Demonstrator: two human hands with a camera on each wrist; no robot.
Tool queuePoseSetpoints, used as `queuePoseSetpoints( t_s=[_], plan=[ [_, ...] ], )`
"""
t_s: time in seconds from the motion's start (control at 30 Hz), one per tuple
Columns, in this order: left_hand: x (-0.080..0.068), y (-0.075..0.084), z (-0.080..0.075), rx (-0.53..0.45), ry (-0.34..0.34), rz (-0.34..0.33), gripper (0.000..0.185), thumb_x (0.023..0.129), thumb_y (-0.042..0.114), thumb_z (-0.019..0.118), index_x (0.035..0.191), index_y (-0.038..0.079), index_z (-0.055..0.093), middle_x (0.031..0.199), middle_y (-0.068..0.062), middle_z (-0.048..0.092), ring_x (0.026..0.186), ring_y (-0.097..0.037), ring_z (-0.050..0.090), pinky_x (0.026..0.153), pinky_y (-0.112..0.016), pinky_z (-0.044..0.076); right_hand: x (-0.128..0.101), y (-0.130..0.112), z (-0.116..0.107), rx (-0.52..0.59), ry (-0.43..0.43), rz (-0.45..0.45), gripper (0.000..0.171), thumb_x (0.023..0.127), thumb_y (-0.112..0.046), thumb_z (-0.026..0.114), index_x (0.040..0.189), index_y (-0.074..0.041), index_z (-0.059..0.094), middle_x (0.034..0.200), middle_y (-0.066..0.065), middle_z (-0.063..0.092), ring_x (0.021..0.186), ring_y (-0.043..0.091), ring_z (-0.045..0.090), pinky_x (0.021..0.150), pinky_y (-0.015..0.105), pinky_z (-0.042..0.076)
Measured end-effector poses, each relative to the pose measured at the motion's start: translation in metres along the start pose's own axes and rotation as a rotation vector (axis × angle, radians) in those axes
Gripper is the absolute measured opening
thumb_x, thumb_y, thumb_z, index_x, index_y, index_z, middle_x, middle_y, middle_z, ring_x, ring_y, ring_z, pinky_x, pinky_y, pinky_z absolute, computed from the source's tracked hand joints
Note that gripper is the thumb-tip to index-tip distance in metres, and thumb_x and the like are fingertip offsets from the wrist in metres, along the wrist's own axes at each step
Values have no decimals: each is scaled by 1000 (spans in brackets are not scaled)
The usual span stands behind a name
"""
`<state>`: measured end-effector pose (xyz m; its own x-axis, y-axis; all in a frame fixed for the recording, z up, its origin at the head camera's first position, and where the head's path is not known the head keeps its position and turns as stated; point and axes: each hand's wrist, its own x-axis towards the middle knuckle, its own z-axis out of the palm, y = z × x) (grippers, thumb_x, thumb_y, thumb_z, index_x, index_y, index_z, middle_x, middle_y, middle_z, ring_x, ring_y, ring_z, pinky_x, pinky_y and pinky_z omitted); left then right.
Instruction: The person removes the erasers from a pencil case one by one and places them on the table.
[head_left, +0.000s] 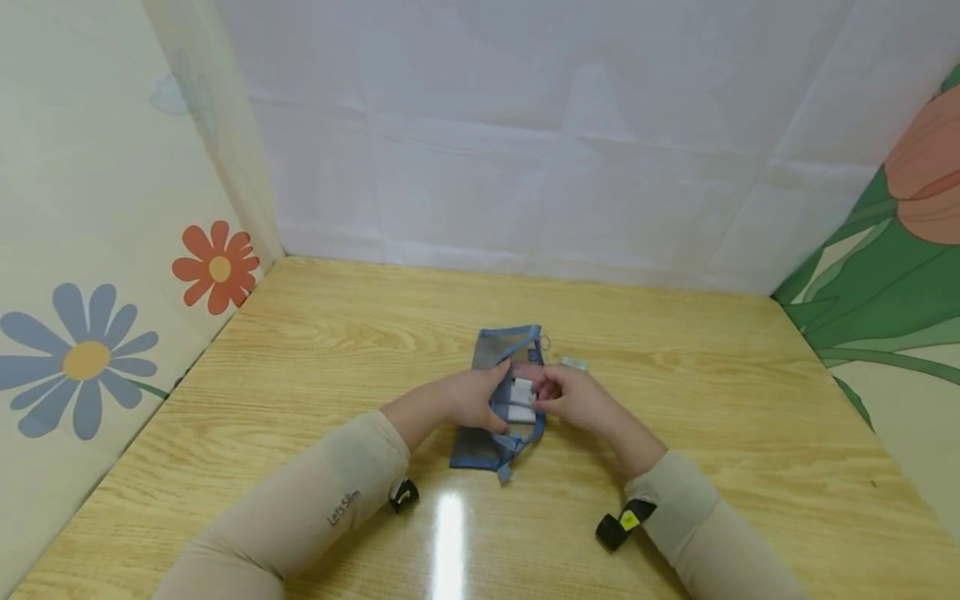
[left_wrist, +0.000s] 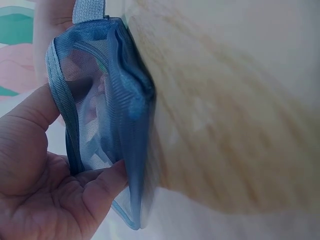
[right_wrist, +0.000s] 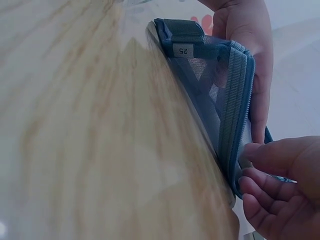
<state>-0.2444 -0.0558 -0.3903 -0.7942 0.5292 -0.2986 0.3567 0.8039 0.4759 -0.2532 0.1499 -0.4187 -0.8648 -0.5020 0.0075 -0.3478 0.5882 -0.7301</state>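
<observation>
The left sleeve (head_left: 296,492) bears the words "Let's Slim" in dark lettering (head_left: 344,507), slanting upward along the forearm. On the pouch (right_wrist: 235,100), a small white label (right_wrist: 183,50) set at the blue edging near the strap carries the number 25 in dark print.

We look at a tabletop enclosed like a booth; whether it sits in a home, an office or elsewhere, we cannot tell. Under the left hand (head_left: 476,398) and the right hand (head_left: 576,400) we see a glossy wood-grain table (head_left: 360,333), with a streak of reflected light (head_left: 448,542) on their near side. Beyond both hands, a creased white sheet (head_left: 480,167) closes off the back. Left of the grip stands a cream panel (head_left: 67,183) with a blue flower (head_left: 86,361) and a red flower (head_left: 220,267); right of it, a patterned panel (head_left: 930,417) with a coral bloom (head_left: 930,167) and green leaves (head_left: 900,275).
</observation>
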Motion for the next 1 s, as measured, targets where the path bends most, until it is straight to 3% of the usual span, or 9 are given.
queuePoseSetpoints(
  t_s=[1.0],
  plan=[
    [2,1,-1,27,-29,-22,105,74,41,73,147,4,7,141,-18,38,121,-23,45,100,-33,36,1,-6,3,-39,-8,49,16,80,-10,70,94,-9,61,74,0,57,66,14,51,56,26,46]
  ],
)
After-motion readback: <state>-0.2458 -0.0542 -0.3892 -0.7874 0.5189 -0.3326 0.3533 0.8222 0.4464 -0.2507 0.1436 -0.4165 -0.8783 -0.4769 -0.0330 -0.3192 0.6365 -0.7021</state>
